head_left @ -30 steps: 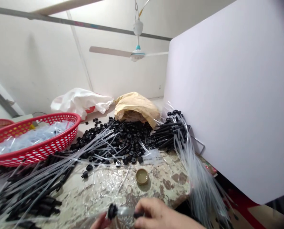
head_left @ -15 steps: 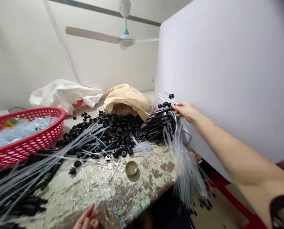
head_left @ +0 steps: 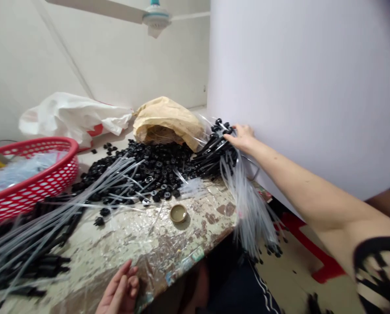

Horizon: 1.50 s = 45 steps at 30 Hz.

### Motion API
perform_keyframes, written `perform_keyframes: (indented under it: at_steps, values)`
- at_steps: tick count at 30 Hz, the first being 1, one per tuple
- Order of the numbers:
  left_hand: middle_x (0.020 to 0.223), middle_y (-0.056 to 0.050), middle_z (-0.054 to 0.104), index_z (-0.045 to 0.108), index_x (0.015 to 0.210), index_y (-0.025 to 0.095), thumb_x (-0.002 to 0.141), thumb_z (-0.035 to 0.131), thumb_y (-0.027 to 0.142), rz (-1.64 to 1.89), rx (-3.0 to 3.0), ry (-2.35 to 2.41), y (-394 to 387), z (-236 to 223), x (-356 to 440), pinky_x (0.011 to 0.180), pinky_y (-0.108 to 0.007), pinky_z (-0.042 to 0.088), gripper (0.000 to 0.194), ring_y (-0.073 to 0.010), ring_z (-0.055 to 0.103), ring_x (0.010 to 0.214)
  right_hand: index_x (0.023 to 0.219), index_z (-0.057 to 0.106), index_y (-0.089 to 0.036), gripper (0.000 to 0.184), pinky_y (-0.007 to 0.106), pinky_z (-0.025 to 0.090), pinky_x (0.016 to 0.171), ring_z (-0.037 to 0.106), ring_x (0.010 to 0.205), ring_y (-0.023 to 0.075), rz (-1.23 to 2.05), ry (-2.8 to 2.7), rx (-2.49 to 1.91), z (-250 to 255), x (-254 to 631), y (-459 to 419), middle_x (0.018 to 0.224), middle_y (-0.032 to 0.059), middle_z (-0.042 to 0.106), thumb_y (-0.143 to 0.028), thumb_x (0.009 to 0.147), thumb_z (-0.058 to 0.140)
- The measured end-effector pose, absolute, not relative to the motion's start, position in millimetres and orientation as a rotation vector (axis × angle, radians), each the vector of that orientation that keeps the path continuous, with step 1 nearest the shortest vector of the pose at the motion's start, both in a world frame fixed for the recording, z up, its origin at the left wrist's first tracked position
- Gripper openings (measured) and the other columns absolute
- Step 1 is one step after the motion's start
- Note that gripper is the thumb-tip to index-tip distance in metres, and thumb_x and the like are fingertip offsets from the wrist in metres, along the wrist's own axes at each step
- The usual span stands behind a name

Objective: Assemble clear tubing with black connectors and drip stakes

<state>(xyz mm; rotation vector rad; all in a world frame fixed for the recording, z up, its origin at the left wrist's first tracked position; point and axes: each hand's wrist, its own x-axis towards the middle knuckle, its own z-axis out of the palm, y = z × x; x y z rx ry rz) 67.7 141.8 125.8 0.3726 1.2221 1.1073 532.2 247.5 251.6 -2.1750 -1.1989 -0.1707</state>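
The right hand's (head_left: 244,138) fingers are parted at the rods (head_left: 213,150) right of centre, whether pinching I cannot tell, and a careless tug could spill these because tubes (head_left: 250,209) overhang the tabletop (head_left: 123,244), while the left hand (head_left: 121,288), bottom left of centre, curls loosely, empty.

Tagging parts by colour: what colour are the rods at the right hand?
The rods at the right hand are black; clearest in the head view.
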Motion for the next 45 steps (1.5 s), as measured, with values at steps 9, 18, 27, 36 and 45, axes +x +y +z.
perform_keyframes:
  at_steps: [9,18,27,36,45]
  values:
    - [0.08,-0.005,0.066,0.067,0.095,0.014,0.067,0.07,0.02,1.212,0.456,0.971,131.0,114.7,60.7,0.055,-0.016,0.045,0.029,-0.0071,0.054,0.061,0.104,0.061,-0.014,0.039,0.044,0.034,0.092,0.047,0.104,0.0292,-0.473,-1.789,-1.624,269.1,429.2,237.2,0.106,0.0149,0.054,-0.04,0.076,0.055]
    - [0.076,-0.007,0.064,0.068,0.09,0.012,0.066,0.07,0.022,1.239,0.416,0.868,124.0,113.0,60.1,0.052,-0.018,0.038,0.025,-0.0082,0.054,0.059,0.096,0.062,-0.017,0.023,0.025,0.042,0.082,0.055,0.092,0.0162,0.41,-2.396,-1.457,194.8,236.2,249.1,0.097,0.0076,0.06,-0.027,0.085,0.045]
    - [0.07,-0.007,0.064,0.068,0.085,0.012,0.063,0.073,0.028,1.249,0.409,0.759,124.6,99.1,57.6,0.045,-0.019,0.034,0.028,-0.0093,0.055,0.052,0.102,0.055,-0.014,0.021,0.036,0.046,0.078,0.056,0.091,0.0177,0.359,-2.387,-1.921,141.8,152.5,295.7,0.105,0.0077,0.057,-0.027,0.087,0.048]
    - [0.072,-0.007,0.065,0.067,0.086,0.012,0.065,0.071,0.026,1.222,0.392,0.687,124.3,95.4,55.9,0.046,-0.019,0.034,0.026,-0.0095,0.057,0.053,0.097,0.057,-0.015,0.021,0.035,0.047,0.075,0.057,0.085,0.0151,0.552,-2.375,-1.894,139.1,152.5,307.9,0.098,0.0045,0.059,-0.031,0.085,0.05]
    - [0.078,-0.009,0.065,0.067,0.09,0.013,0.067,0.07,0.026,1.239,0.392,0.711,124.7,96.1,56.3,0.049,-0.019,0.036,0.027,-0.0104,0.057,0.058,0.076,0.046,-0.019,0.017,0.02,0.039,0.047,0.048,0.049,0.0085,0.994,-1.99,-1.438,210.1,149.3,287.1,0.059,-0.0031,0.052,-0.03,0.084,0.035]
